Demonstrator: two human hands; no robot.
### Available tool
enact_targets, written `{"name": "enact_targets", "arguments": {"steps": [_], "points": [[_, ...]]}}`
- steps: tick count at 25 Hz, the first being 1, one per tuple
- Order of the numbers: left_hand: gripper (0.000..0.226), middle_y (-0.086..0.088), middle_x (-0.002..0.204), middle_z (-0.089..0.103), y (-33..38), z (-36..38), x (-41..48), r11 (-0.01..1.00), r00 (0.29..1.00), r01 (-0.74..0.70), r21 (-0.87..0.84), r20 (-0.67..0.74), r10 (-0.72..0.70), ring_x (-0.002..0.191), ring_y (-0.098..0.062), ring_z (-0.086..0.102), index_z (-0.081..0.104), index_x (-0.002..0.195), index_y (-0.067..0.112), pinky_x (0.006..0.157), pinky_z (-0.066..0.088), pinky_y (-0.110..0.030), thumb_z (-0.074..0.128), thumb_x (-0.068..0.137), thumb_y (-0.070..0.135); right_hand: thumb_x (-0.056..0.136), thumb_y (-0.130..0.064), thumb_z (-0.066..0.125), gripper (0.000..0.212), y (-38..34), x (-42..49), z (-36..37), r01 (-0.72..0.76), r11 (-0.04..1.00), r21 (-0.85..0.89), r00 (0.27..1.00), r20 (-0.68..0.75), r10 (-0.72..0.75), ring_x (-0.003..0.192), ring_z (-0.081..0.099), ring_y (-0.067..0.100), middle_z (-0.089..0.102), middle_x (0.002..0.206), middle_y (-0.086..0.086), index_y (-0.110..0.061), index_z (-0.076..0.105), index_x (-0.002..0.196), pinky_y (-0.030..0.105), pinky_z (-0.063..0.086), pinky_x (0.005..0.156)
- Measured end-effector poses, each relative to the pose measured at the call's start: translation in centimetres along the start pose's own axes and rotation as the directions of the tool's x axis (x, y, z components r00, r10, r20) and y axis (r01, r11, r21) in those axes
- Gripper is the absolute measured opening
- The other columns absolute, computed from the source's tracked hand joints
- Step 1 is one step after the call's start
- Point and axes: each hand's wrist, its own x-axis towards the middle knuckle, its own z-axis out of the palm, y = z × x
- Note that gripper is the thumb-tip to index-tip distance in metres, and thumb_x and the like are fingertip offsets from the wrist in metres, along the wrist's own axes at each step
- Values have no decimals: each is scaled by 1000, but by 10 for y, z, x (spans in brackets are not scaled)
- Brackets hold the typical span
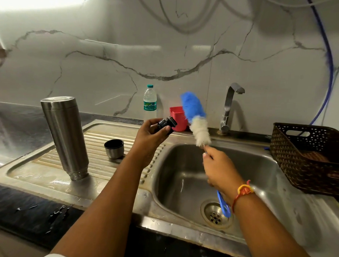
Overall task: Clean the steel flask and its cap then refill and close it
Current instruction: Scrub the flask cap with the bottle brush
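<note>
Well, one flask [64, 137], one stopper [167, 124], one brush [196, 119]

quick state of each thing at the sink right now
steel flask: uncapped, standing mouth down on the drainboard
steel cup cap: off, open side up on the drainboard
black stopper: pinched in left hand
bottle brush: held by right hand, bristles up
tap: no water running
water bottle: upright, capped

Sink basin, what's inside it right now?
In the sink basin only the drain strainer shows, on bare wet steel. The right hand holds the bottle brush above it, and that hand, its forearm and the brush's blue handle cover part of the floor.
</note>
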Motion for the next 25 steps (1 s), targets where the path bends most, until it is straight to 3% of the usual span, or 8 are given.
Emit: {"name": "enact_targets", "arguments": {"steps": [2, 4, 11, 17, 20, 23, 25], "points": [[40, -15, 123, 67, 2, 0, 2, 991, 999, 34, -130, -13, -36, 114, -28, 69, 56, 130, 5, 98, 56, -40, 68, 92, 4, 105, -19, 37, 30, -6, -6, -1, -195, 893, 405, 979, 128, 156, 48, 33, 7, 45, 70, 2, -22, 58, 126, 20, 28, 40], [37, -15, 126, 65, 2, 0, 2, 981, 998, 57, -187, -2, -58, 115, -28, 69, 57, 132, 7, 97, 56, -39, 64, 95, 5, 105, -16, 38, 26, -13, -16, -4, -296, 776, 557, 947, 274, 165, 45, 26, 5, 42, 66, 1, -17, 59, 120, 17, 21, 37], [35, -14, 125, 65, 2, 17, -9, 976, 983, 120, -184, 159, -91, 112, -27, 70, 57, 133, 7, 93, 59, -37, 59, 98, 3, 104, -20, 43, 28, -18, -15, -12, -466, 553, 691, 860, 501, 98, 44, 24, 3, 39, 64, -1, -13, 60, 126, 14, 21, 33], [31, -16, 127, 65, 6, 17, -14, 969, 973, 155, -194, 202, -115, 110, -28, 71, 61, 127, 9, 95, 58, -41, 59, 97, 1, 104, -20, 43, 30, -16, -15, -14, -494, 468, 733, 841, 538, 45, 44, 24, 2, 36, 64, -2, -12, 59, 128, 12, 19, 34], [43, -18, 131, 64, 9, 16, -15, 970, 959, 175, -167, 252, -130, 117, -31, 68, 61, 130, 8, 99, 57, -43, 66, 87, 5, 105, -16, 40, 29, -11, -8, -12, -424, 543, 725, 890, 446, 99, 43, 24, 2, 38, 63, -2, -13, 60, 126, 13, 21, 32], [52, -18, 132, 64, 12, 15, -15, 966, 946, 203, -161, 286, -152, 116, -33, 67, 58, 137, 6, 97, 57, -40, 68, 86, 7, 105, -16, 41, 30, -6, -2, -9, -193, 843, 502, 980, 146, 138, 44, 31, 3, 43, 66, -1, -18, 60, 128, 15, 25, 34], [44, -20, 124, 65, 13, 16, -14, 944, 954, 241, -223, 232, -189, 99, -27, 69, 56, 138, 5, 85, 58, -32, 64, 95, 13, 104, -14, 43, 32, -6, -2, -9, -85, 934, 348, 996, 44, 74, 48, 35, 4, 45, 68, 0, -21, 59, 131, 13, 29, 36]]}}
